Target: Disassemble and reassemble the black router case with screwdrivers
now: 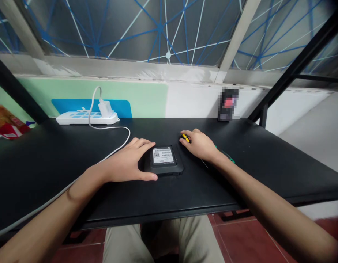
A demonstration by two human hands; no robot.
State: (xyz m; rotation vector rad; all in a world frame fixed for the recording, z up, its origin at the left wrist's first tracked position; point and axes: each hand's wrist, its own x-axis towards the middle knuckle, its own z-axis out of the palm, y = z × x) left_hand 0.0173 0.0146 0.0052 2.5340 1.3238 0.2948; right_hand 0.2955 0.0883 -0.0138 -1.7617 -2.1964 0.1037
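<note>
A flat black drive with a white label and a square code rests on a black casing on the table. My left hand is beside its left side, thumb and fingers spread apart; the forefinger is at the far corner and the thumb near the front edge. To the right, the fingers of my right hand are closed round a black and yellow handle, apparently a screwdriver's. Beneath my right wrist, partly hidden, lies a green-edged object. A thin metal shaft shows by that wrist; I cannot tell which object it belongs to.
A white power strip with a plugged-in charger stands at the back left. Its white cable runs forward past my left arm. A red packet is at far left, a blurred dark object at back right. Black posts flank the table.
</note>
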